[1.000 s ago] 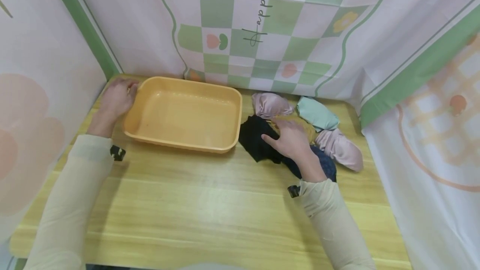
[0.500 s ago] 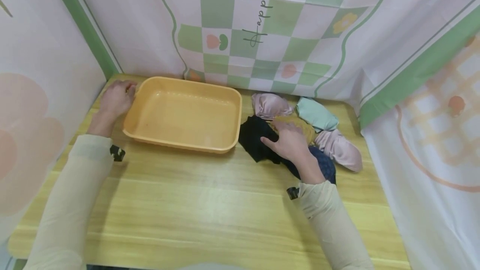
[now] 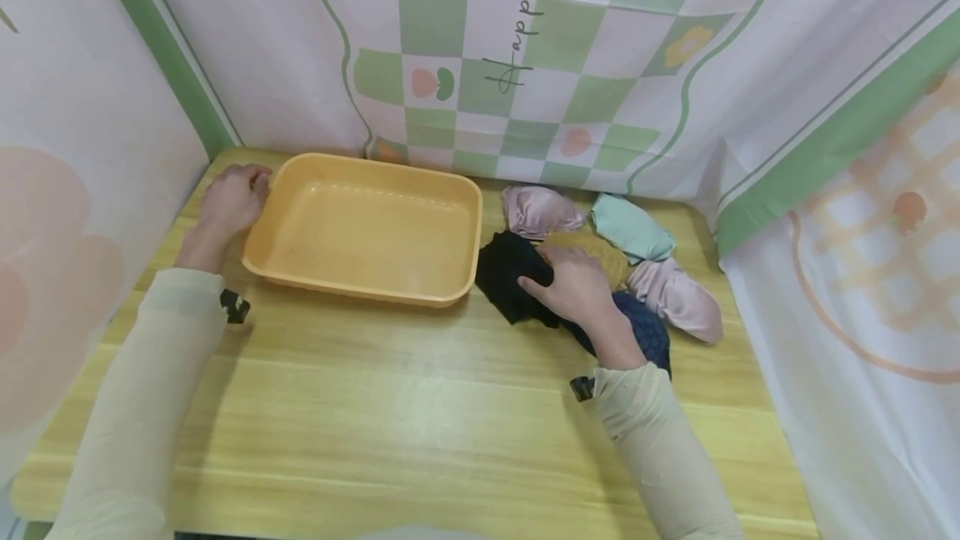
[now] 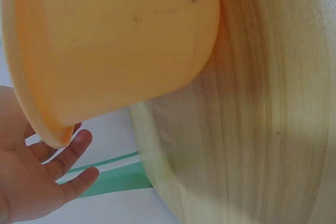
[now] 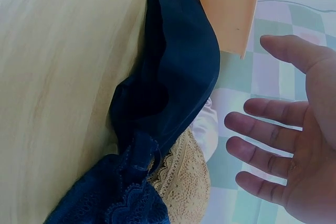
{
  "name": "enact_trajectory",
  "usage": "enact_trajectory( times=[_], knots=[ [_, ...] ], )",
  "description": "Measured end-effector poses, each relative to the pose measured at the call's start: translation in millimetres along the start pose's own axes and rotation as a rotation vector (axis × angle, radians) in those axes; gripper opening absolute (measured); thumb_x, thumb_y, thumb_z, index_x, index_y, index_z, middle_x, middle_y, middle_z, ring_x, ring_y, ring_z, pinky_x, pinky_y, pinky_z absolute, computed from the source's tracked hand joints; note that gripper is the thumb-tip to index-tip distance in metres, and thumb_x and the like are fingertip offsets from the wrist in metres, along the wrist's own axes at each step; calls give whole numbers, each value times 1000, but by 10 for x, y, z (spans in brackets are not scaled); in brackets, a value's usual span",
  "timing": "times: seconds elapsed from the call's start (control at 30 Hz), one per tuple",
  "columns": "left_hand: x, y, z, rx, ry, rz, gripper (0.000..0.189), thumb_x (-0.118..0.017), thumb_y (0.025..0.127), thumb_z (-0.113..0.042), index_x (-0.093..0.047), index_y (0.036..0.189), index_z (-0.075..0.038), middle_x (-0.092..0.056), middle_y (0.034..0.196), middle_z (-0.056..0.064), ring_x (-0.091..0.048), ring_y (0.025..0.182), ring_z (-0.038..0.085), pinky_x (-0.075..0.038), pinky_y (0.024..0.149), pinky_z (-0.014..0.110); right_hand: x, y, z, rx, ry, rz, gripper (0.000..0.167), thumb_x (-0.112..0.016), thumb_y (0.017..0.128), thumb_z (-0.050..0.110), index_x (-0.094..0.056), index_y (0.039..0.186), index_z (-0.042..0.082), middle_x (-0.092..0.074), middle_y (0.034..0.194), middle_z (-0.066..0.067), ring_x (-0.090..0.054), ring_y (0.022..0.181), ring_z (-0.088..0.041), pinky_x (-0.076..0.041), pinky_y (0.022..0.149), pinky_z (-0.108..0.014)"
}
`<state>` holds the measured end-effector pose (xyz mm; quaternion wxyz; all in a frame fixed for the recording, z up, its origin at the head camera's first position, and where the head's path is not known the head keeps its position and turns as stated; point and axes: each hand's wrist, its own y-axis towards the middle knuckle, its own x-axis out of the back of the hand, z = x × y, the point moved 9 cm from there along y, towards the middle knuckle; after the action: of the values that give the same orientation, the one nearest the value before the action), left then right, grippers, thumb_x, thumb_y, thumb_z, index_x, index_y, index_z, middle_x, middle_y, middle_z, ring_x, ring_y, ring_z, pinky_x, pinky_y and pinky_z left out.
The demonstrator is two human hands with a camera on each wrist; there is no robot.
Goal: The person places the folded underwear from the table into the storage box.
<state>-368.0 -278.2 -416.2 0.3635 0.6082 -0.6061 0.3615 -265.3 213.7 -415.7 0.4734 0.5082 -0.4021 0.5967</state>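
My left hand [image 3: 228, 202] is at the left rim of a yellow-orange plastic basin [image 3: 360, 290]. In the left wrist view its fingers [image 4: 76, 148] look relaxed beside the basin's rim [image 4: 21, 87], which hides part of the hand; contact is hard to tell. My right hand [image 3: 581, 286] hovers over a group of bras, thumb and fingers spread in the right wrist view and nothing held. Below it lie a black bra [image 5: 184, 51], a mustard lace bra [image 5: 189, 177] and a navy lace bra [image 5: 105, 198].
Behind these lie a pink bra [image 3: 542, 211], a mint-green folded garment [image 3: 633, 227] and another pink bra [image 3: 678, 302]. All sit on a wooden table [image 3: 360, 432]. Patterned cloth [image 3: 435, 23] hangs close behind and at both sides.
Both hands stay almost where they were. The head view has shifted very slightly; the basin and bras keep their places on the table.
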Motion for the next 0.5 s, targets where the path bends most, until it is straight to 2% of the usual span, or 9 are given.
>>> enact_trajectory(
  times=[0.23, 0.5],
  knots=[
    [-36, 14, 39, 13, 9, 0, 54, -24, 108, -35, -48, 145, -5, -49, 136, 33, -47, 124, 54, -40, 101, 70, -23, -3, -9, -20, 2, 9, 69, -64, 89, 58, -58, 138, 9, -70, 121, -12, -63, 112, -36, -50, 96, -60],
    [-89, 14, 100, 36, 15, 41, 56, -21, 108, -36, -44, 148, -4, -46, 140, 34, -43, 128, 55, -36, 106, 69, -48, -3, -4, -25, 8, 17, 69, -65, 89, 58, -58, 138, 10, -72, 119, -11, -63, 111, -35, -49, 97, -58]
  ],
)
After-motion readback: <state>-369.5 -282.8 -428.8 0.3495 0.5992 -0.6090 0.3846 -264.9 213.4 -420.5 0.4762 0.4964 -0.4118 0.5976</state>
